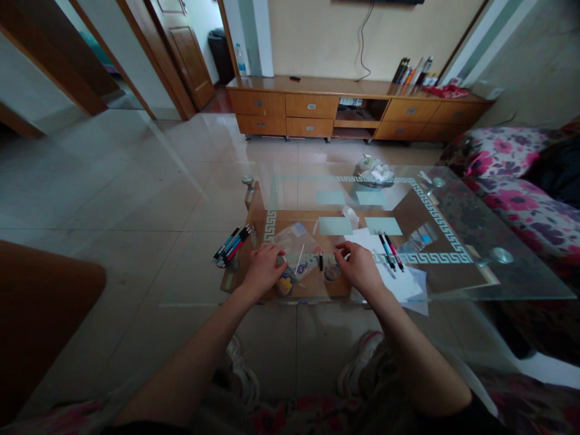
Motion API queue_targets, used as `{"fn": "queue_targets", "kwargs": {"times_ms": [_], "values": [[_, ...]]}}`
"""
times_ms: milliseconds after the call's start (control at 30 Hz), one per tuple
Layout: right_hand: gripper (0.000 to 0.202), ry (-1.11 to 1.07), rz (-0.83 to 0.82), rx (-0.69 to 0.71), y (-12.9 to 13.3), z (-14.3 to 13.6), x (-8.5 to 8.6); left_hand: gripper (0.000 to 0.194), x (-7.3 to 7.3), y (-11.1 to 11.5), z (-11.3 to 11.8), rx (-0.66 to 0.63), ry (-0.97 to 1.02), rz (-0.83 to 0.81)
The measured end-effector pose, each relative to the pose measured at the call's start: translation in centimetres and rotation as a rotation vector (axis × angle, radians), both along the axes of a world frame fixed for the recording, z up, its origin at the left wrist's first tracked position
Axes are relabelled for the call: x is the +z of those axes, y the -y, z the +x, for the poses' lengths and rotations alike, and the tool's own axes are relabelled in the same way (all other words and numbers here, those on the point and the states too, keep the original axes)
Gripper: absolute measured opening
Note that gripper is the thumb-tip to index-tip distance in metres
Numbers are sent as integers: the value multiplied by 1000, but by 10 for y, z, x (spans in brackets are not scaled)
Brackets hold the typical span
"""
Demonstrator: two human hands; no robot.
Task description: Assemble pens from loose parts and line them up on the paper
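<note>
My left hand (266, 266) is over the near left part of the glass table, its fingers curved and apart, with nothing visible between them. A bundle of pens (232, 244) lies to its left. My right hand (356, 264) hovers by the left edge of the white papers (401, 284), fingers bent and parted, holding nothing visible. Between the hands are a thin white stick (299, 258), a short black piece (321, 262) and a clear plastic bag (294, 232). Several pens (391, 251) lie on the papers, right of my right hand.
A basket of crumpled tissues (374, 171) stands at the table's far side. On the right lies a plastic bottle (419, 239). The glass table (521, 272) has a flowered sofa (502, 151) to its right. Beyond is a wooden cabinet (310, 107).
</note>
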State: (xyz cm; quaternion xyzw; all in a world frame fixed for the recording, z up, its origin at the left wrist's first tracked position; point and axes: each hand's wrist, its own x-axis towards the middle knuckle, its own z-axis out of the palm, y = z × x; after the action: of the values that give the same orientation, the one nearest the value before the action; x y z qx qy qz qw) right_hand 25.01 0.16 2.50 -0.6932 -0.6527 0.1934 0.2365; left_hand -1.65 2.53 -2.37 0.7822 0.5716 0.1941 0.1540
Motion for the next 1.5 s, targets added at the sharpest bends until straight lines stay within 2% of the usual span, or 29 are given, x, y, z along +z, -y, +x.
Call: {"fn": "queue_targets", "kwargs": {"times_ms": [133, 333, 433, 600, 800, 1033, 1500], "values": [[22, -188, 21, 86, 2, -10, 2, 14, 7, 2, 2, -51, 126, -35], [30, -776, -81, 214, 11, -37, -9, 20, 32, 18, 17, -181, 560, -86], [31, -920, -123, 236, 16, -50, -11, 21, 37, 28, 23, -179, 700, -158], [26, -934, -179, 188, 21, -58, -5, 17, 33, 33, 24, -165, 754, -220], [28, -1162, -230, 20, 19, -58, -5, 26, 27, 27, 26, -76, 969, -351], [27, -1181, -207, 33, 18, -61, -9, 30, 28, 27, 27, -80, 1036, -366], [31, -1161, -191, 31, 19, -62, -13, 29, 28, 29, 23, -71, 965, -294]]}}
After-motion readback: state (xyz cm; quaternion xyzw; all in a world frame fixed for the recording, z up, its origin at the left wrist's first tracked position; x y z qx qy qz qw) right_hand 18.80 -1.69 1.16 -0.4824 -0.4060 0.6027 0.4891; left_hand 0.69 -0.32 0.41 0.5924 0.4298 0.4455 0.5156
